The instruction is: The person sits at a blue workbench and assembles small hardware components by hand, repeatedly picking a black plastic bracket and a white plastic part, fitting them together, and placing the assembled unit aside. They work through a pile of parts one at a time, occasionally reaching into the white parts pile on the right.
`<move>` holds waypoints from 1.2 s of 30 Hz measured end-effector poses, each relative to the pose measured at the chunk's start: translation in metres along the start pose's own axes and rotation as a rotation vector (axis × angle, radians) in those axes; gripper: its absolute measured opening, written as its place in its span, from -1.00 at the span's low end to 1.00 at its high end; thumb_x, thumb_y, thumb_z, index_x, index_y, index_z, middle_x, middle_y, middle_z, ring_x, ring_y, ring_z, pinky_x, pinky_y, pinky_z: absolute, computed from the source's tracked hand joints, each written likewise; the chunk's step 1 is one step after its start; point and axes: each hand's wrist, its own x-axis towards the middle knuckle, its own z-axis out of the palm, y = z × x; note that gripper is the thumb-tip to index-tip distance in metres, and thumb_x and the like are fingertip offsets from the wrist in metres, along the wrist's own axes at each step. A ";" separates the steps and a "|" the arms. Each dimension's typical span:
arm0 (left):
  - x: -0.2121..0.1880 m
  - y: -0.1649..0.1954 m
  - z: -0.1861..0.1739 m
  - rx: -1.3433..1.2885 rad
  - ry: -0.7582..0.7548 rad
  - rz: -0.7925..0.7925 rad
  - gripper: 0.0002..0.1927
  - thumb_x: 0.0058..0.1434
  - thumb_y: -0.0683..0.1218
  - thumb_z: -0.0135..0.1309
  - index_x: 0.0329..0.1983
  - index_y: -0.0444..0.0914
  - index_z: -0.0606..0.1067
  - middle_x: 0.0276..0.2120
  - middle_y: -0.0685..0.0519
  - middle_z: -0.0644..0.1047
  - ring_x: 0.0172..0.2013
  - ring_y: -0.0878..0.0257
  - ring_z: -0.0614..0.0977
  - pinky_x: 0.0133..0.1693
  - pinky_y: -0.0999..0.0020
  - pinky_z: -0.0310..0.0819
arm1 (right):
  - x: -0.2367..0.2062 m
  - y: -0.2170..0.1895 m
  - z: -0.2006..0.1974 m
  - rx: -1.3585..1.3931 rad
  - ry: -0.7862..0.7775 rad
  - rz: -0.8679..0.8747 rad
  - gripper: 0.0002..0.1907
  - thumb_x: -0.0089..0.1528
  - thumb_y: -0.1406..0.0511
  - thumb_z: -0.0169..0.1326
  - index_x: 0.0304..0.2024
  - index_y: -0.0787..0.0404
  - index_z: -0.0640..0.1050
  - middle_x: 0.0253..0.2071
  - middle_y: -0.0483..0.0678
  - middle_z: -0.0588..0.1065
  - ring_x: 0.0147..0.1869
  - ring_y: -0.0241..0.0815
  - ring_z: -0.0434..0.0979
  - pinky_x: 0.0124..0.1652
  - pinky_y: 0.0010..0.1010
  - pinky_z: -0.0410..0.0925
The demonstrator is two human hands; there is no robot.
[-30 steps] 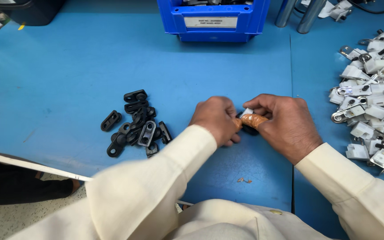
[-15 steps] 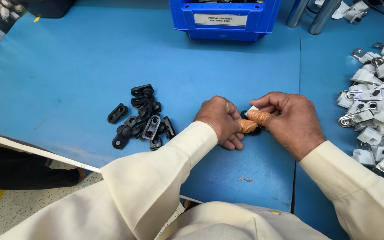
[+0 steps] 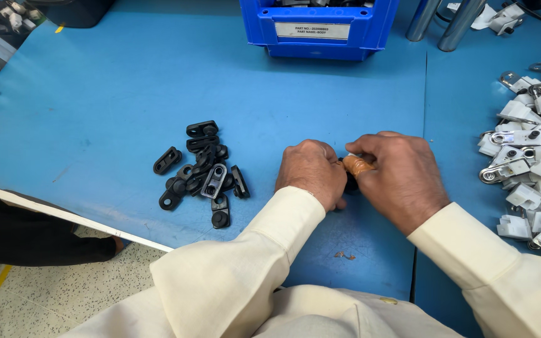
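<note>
Since the earlier frames the two hands have kept pressed together at the same spot on the blue table (image 3: 126, 81), while the view has drifted so that the pile of black parts sits a little further from the left hand.

Going from large to small: the blue bin (image 3: 320, 28) stands at the far edge, well apart from the hands. A heap of silver and white metal pieces (image 3: 533, 156) spreads along the right side, near the right hand, seemingly kept within easy reach. The cluster of black parts (image 3: 205, 172) lies just left of the left hand, likewise close by.

The left hand (image 3: 311, 172) is curled into a loose fist, fingers closed inward; what it grips is hidden behind the knuckles. The right hand (image 3: 399, 175) is closed too, its forefinger wearing an orange finger cot (image 3: 358, 165), likely for grip or protection. Between the two hands a small dark piece (image 3: 349, 183) barely shows, held low against the table, probably to steady it. Its shape cannot be told.

A few tiny brown crumbs (image 3: 344, 255) lie nearer the person's body.
</note>
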 end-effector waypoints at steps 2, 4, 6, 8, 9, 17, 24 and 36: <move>-0.002 -0.002 -0.002 0.015 0.028 0.046 -0.84 0.33 -0.15 0.02 -0.20 -0.22 0.62 -0.40 -0.07 0.71 -0.50 0.22 0.75 -0.42 0.41 0.61 | 0.004 -0.005 -0.001 -0.053 -0.018 0.012 -0.75 0.09 0.39 0.29 -0.15 0.23 0.71 -0.27 0.12 0.65 -0.28 -0.07 0.63 -0.19 -0.29 0.47; -0.004 -0.004 -0.001 0.012 0.018 0.072 -0.87 0.31 -0.17 0.05 -0.21 -0.23 0.61 -0.39 -0.05 0.70 -0.50 0.22 0.75 -0.42 0.40 0.62 | 0.008 -0.008 -0.003 0.042 -0.082 0.207 -0.75 0.12 0.36 0.28 -0.13 0.20 0.70 -0.31 0.10 0.65 -0.34 -0.10 0.62 -0.25 -0.30 0.47; -0.003 -0.007 0.000 -0.012 -0.021 0.073 -0.88 0.29 -0.19 0.07 -0.22 -0.28 0.61 -0.38 -0.06 0.69 -0.47 0.22 0.75 -0.45 0.37 0.67 | 0.012 -0.008 -0.004 0.291 -0.195 0.575 -0.75 0.17 0.35 0.24 -0.08 0.15 0.68 -0.36 0.04 0.66 -0.44 -0.14 0.60 -0.38 -0.31 0.45; -0.001 -0.008 0.003 0.014 -0.056 0.025 -0.88 0.25 -0.25 0.10 -0.15 -0.29 0.57 -0.32 -0.07 0.67 -0.44 0.21 0.77 -0.41 0.39 0.72 | 0.014 -0.007 -0.008 0.476 -0.228 0.612 -0.78 0.18 0.40 0.17 -0.11 0.25 0.68 -0.38 0.00 0.64 -0.44 -0.23 0.59 -0.41 -0.39 0.48; 0.000 -0.008 0.004 0.026 -0.074 0.003 -0.85 0.24 -0.28 0.11 -0.12 -0.30 0.55 -0.30 -0.07 0.67 -0.42 0.20 0.78 -0.39 0.40 0.75 | 0.014 -0.006 -0.010 0.567 -0.243 0.629 -0.79 0.19 0.43 0.13 -0.13 0.30 0.68 -0.40 -0.01 0.64 -0.44 -0.27 0.58 -0.42 -0.43 0.50; 0.010 -0.021 0.002 -0.330 -0.212 -0.025 -0.91 0.28 -0.22 0.11 -0.25 -0.36 0.47 -0.26 -0.19 0.67 -0.35 0.07 0.78 -0.38 0.34 0.75 | 0.025 -0.006 -0.020 0.301 -0.432 0.543 -0.84 0.25 0.31 0.20 -0.19 0.29 0.65 -0.48 -0.03 0.60 -0.48 -0.27 0.55 -0.46 -0.44 0.43; 0.009 -0.021 0.007 -0.374 -0.207 -0.033 -0.95 0.23 -0.30 0.10 -0.30 -0.39 0.46 -0.26 -0.24 0.68 -0.33 0.03 0.78 -0.37 0.26 0.77 | 0.010 -0.008 -0.005 0.574 -0.236 0.625 -0.87 0.20 0.40 0.13 -0.24 0.36 0.64 -0.48 0.04 0.58 -0.54 -0.22 0.50 -0.55 -0.42 0.39; 0.013 -0.038 0.005 -0.585 -0.292 -0.109 -0.87 0.30 -0.18 0.09 -0.18 -0.35 0.44 -0.20 -0.16 0.65 -0.26 0.05 0.76 -0.29 0.28 0.75 | -0.003 -0.019 -0.003 0.723 -0.136 0.600 -0.78 0.22 0.25 0.22 -0.24 0.32 0.60 -0.51 -0.02 0.53 -0.58 -0.30 0.42 -0.63 -0.48 0.27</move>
